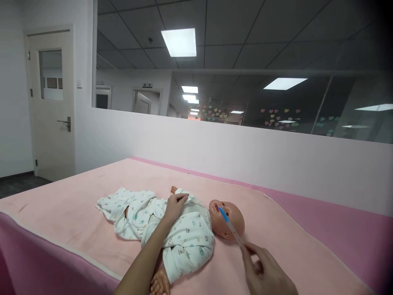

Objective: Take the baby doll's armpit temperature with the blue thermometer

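A baby doll [190, 229] lies on its back in a white printed outfit, with its bald head [235, 221] to the right. My left hand [175, 205] rests on the doll's clothed chest, fingers stretched out and holding nothing that I can see. Close to the front edge, my right hand [264, 268] pinches the clear handle of a slim stick with a blue end [224, 216]. That blue end is at the doll's mouth; whether it is inside or just touching, I cannot tell. The stick's exact kind is unclear.
A peach-pink cloth [104, 180] covers the table, whose pink padded side [55, 258] shows at the near left. Behind it stands a low white wall [215, 147] topped by a wide window [233, 53]. A closed door [50, 123] is at the far left.
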Demonstrator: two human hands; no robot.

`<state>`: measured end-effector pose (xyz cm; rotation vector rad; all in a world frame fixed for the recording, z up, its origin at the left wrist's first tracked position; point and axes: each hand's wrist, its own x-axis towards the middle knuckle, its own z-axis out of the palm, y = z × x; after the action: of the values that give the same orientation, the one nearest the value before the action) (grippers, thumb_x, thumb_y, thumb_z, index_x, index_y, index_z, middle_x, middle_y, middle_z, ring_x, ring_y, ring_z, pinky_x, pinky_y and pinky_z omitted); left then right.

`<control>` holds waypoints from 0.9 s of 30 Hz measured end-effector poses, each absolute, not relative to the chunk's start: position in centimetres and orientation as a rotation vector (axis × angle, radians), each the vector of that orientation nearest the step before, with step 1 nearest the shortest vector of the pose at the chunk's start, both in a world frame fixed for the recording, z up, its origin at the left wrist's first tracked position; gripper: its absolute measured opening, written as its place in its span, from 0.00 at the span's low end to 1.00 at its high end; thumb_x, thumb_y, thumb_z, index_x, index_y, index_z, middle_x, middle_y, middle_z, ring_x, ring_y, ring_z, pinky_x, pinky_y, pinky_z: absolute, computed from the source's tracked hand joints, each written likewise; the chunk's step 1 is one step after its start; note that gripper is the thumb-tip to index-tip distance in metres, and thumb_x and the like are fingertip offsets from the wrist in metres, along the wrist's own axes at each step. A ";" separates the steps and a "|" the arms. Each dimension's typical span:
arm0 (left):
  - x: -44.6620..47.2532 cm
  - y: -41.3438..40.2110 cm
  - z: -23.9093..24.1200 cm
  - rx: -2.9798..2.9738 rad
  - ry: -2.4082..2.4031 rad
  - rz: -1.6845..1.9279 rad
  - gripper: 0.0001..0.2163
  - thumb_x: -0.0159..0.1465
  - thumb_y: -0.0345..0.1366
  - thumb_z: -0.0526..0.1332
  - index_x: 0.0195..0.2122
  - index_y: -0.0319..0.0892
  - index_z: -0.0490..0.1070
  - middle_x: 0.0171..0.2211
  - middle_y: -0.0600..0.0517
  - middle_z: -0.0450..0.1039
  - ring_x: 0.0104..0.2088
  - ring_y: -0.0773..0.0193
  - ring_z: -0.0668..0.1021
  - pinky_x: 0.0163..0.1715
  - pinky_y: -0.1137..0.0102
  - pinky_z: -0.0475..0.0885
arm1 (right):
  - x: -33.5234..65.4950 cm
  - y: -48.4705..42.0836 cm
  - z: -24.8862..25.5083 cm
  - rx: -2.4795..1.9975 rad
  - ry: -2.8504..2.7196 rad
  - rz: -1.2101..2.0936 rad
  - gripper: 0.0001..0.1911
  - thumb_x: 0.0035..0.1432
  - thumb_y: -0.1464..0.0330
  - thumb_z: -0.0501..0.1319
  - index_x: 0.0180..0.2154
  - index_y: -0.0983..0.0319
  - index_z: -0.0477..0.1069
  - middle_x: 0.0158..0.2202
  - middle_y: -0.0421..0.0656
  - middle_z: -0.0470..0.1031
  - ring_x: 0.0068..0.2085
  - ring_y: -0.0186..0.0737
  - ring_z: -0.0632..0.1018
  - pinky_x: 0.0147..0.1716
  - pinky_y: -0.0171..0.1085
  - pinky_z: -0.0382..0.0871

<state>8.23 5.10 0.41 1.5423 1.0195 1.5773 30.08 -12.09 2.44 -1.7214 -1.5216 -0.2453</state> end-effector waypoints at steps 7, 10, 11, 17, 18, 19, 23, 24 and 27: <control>7.5 6.2 0.1 1.237 0.847 1.614 0.22 0.49 0.47 0.64 0.40 0.37 0.74 0.42 0.43 0.74 0.44 0.55 0.74 0.47 0.64 0.67 | 22.8 -4.3 4.5 -1.776 -1.942 -0.367 0.13 0.58 0.74 0.46 0.32 0.62 0.68 0.35 0.48 0.70 0.32 0.38 0.72 0.29 0.34 0.61; 7.5 5.8 0.4 1.215 0.791 1.571 0.24 0.46 0.49 0.66 0.39 0.36 0.75 0.39 0.43 0.75 0.41 0.56 0.75 0.45 0.64 0.68 | 21.4 -1.4 3.6 -1.787 -2.028 -0.448 0.14 0.57 0.77 0.45 0.32 0.64 0.67 0.34 0.47 0.69 0.31 0.37 0.71 0.29 0.34 0.58; 7.5 5.5 0.5 1.219 0.775 1.549 0.24 0.45 0.49 0.67 0.38 0.36 0.75 0.37 0.42 0.76 0.39 0.56 0.76 0.43 0.64 0.68 | 21.1 -0.7 3.3 -1.770 -2.051 -0.454 0.14 0.57 0.78 0.44 0.33 0.64 0.67 0.36 0.47 0.69 0.31 0.36 0.70 0.28 0.33 0.58; 7.4 4.8 1.1 1.501 0.782 1.253 0.24 0.48 0.50 0.64 0.40 0.36 0.74 0.33 0.45 0.76 0.36 0.59 0.76 0.39 0.68 0.69 | 20.2 1.5 2.6 -1.780 -2.080 -0.244 0.15 0.55 0.80 0.44 0.32 0.65 0.68 0.37 0.46 0.69 0.31 0.32 0.71 0.27 0.31 0.57; 7.4 5.1 1.1 1.558 0.882 1.225 0.24 0.53 0.51 0.60 0.44 0.36 0.72 0.33 0.46 0.75 0.35 0.61 0.76 0.38 0.68 0.69 | 20.2 1.6 2.5 -1.778 -2.076 -0.225 0.15 0.54 0.80 0.44 0.33 0.65 0.68 0.37 0.46 0.69 0.31 0.33 0.71 0.28 0.31 0.58; 7.5 5.6 1.1 1.595 1.003 1.215 0.25 0.57 0.51 0.55 0.47 0.36 0.69 0.34 0.46 0.75 0.35 0.62 0.76 0.38 0.69 0.69 | 20.2 1.7 2.4 -1.762 -2.082 -0.217 0.16 0.54 0.80 0.44 0.33 0.65 0.68 0.37 0.47 0.70 0.32 0.33 0.71 0.29 0.31 0.58; 7.6 8.0 1.2 1.701 1.348 1.177 0.22 0.60 0.39 0.54 0.54 0.34 0.60 0.44 0.40 0.69 0.41 0.60 0.74 0.41 0.68 0.68 | 20.5 2.0 1.7 -1.675 -2.120 -0.181 0.16 0.53 0.81 0.45 0.34 0.64 0.69 0.38 0.46 0.71 0.36 0.34 0.71 0.35 0.31 0.60; 7.8 8.5 1.3 1.757 1.403 1.164 0.23 0.58 0.35 0.56 0.54 0.35 0.59 0.49 0.39 0.65 0.45 0.59 0.72 0.43 0.68 0.66 | 20.6 2.1 1.5 -1.676 -2.120 -0.173 0.16 0.53 0.81 0.45 0.34 0.64 0.69 0.38 0.46 0.71 0.36 0.34 0.72 0.35 0.30 0.60; 8.3 9.6 1.5 1.980 1.529 1.088 0.28 0.51 0.23 0.60 0.54 0.43 0.59 0.59 0.42 0.52 0.52 0.53 0.66 0.49 0.64 0.61 | 20.6 2.2 1.2 -1.710 -2.106 -0.212 0.16 0.54 0.80 0.45 0.35 0.63 0.69 0.38 0.45 0.71 0.35 0.34 0.72 0.34 0.30 0.61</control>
<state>8.30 9.65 1.48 1.9795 1.5293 1.0879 20.58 2.22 1.17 -1.7099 -2.1056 -0.2116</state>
